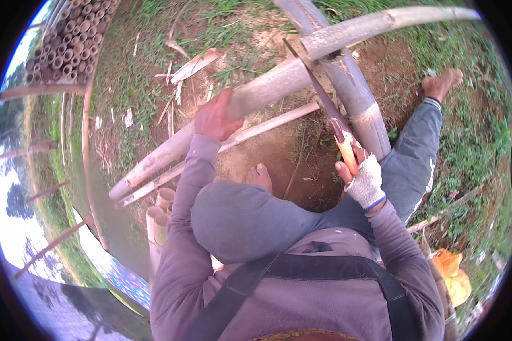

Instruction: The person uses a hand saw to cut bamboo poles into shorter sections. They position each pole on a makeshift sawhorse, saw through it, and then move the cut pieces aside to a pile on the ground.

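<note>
My left hand [218, 116], bare, is wrapped over a thick bamboo pole [279, 84] that slants from lower left to upper right. In my right hand [363, 173], which wears a white fingerless glove, is the orange wooden handle of a hand saw [322, 94]. The saw's long, tapering dark blade points up and left, beside the pole's upper right end. Another bamboo pole [395, 21] runs off to the right from there. A thick bamboo log [355, 85] lies crosswise under these ends. Whether the blade touches the bamboo I cannot tell.
A split bamboo strip [267, 122] lies alongside the pole. Short bamboo pieces [158, 219] stand by my left arm. Many cut tubes are stacked on a rack [68, 48] at upper left. My bare feet and bent legs flank the work; an orange cloth-like thing [452, 275] lies right.
</note>
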Demonstrator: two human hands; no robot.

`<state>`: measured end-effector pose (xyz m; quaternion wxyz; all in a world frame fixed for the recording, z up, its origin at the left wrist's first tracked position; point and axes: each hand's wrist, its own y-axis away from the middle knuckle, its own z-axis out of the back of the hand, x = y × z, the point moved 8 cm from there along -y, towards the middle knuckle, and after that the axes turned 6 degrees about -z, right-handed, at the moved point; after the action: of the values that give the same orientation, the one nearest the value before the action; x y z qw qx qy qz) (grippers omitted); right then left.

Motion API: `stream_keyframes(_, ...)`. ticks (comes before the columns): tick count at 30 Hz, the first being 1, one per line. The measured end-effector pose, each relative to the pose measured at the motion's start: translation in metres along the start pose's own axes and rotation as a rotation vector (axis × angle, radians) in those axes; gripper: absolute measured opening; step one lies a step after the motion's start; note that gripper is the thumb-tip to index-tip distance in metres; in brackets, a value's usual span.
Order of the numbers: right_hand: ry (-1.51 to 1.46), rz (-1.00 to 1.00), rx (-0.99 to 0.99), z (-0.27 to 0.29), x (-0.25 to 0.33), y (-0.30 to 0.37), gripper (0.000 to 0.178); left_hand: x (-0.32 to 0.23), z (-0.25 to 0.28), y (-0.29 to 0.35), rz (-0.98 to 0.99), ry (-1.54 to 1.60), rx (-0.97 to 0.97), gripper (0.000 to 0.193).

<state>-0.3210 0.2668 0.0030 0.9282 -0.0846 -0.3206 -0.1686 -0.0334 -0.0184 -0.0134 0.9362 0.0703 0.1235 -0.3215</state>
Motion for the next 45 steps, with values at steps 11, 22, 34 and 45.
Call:
stream_keyframes(11, -0.327, 0.475, 0.197, -0.026, 0.071, -0.055, 0.067, -0.019, 0.105, 0.168, -0.085, 0.067, -0.668, 0.060)
stream_keyframes(22, -0.365, 0.679, 0.100, 0.060, 0.177, -0.064, 0.063, 0.104, 0.001, 0.257, 0.607, 2.248, -1.377, 0.067)
stream_keyframes(34, -1.031, -0.085, 0.479, 0.015, 0.186, -0.147, 0.076, 0.055, 0.078, 0.349, 0.687, 1.638, -1.915, 0.057)
stream_keyframes(45, -0.625, 0.080, 0.743, -0.103, 0.216, -0.142, 0.087, -0.001, 0.062, 0.707, 0.965, 1.194, -2.331, 0.044)
